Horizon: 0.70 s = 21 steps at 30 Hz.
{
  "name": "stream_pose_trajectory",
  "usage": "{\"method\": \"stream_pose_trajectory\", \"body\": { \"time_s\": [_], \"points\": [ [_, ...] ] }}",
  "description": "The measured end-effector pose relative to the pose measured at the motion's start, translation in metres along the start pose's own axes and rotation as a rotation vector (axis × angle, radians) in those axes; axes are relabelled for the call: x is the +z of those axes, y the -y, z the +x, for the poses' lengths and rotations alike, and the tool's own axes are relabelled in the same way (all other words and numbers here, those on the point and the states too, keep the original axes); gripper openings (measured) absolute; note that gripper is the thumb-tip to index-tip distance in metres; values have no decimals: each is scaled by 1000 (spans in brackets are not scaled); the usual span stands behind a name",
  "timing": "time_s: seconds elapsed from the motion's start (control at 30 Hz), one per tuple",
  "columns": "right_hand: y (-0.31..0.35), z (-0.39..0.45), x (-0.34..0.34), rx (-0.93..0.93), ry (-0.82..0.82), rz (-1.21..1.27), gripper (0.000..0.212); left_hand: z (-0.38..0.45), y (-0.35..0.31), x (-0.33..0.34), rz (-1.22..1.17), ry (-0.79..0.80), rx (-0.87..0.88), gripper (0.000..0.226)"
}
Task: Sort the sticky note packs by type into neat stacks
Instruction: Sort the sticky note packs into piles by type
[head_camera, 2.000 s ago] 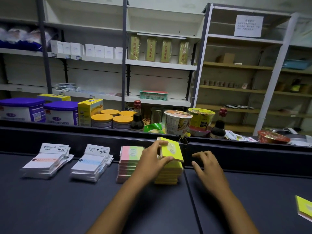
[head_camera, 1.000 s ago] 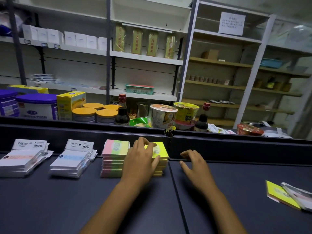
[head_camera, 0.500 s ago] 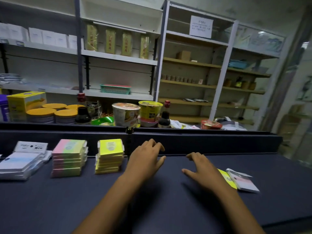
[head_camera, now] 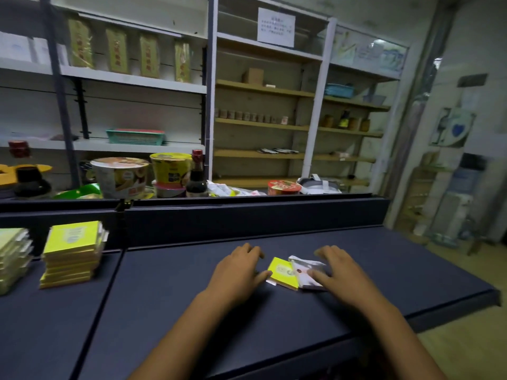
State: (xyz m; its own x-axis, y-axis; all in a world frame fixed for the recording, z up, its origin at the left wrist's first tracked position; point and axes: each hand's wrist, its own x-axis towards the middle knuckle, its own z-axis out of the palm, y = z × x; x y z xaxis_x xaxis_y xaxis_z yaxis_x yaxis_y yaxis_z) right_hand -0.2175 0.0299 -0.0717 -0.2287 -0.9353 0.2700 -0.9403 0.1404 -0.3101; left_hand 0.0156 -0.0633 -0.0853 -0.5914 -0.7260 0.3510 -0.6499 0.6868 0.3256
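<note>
A loose yellow sticky note pack [head_camera: 283,272] lies on the dark table, overlapped on its right by a white wrapped pack [head_camera: 307,271]. My left hand [head_camera: 238,270] lies just left of the yellow pack, its thumb touching the pack's near left corner. My right hand [head_camera: 340,270] rests on the white pack, fingers spread and slightly bent over it. A neat stack of yellow packs [head_camera: 72,253] stands at the far left, and the edge of a second stack [head_camera: 12,256] shows at the frame border.
The dark table [head_camera: 192,311] ends at a raised back ledge [head_camera: 247,215]; its right edge drops to a wooden floor. Behind the ledge stand noodle cups [head_camera: 120,175], a sauce bottle [head_camera: 196,175] and shelving.
The view has swung right, leaving the stacks at the left border. Both hands moved right from the yellow stack to the two loose packs; the right hand now covers the white pack.
</note>
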Motion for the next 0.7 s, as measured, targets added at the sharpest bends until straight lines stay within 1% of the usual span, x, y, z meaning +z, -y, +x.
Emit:
{"method": "stream_pose_trajectory", "body": {
  "time_s": [0.13, 0.27, 0.4, 0.47, 0.57, 0.7],
  "points": [
    [-27, -3, -3, 4, -14, 26, 41, 13, -20, 26, -26, 71, -54, 59],
    [-45, -3, -4, -3, -38, 54, 41, 16, -31, 45, 23, 53, -75, 77],
    [-53, 0, -5, -9, -64, 87, 39, 17, -31, 52, 108, 39, -75, 81],
    [-53, 2, -5, -20, -70, 106, 39, 17, -31, 53, 109, 35, -82, 79],
    [-52, 4, -5, -30, -66, 128, 39, 14, -28, 52, 13, 7, -110, 72],
    [-50, 7, -6, -38, -64, 154, 37, 11, -19, 41, -265, -45, -148, 71]
  ]
}}
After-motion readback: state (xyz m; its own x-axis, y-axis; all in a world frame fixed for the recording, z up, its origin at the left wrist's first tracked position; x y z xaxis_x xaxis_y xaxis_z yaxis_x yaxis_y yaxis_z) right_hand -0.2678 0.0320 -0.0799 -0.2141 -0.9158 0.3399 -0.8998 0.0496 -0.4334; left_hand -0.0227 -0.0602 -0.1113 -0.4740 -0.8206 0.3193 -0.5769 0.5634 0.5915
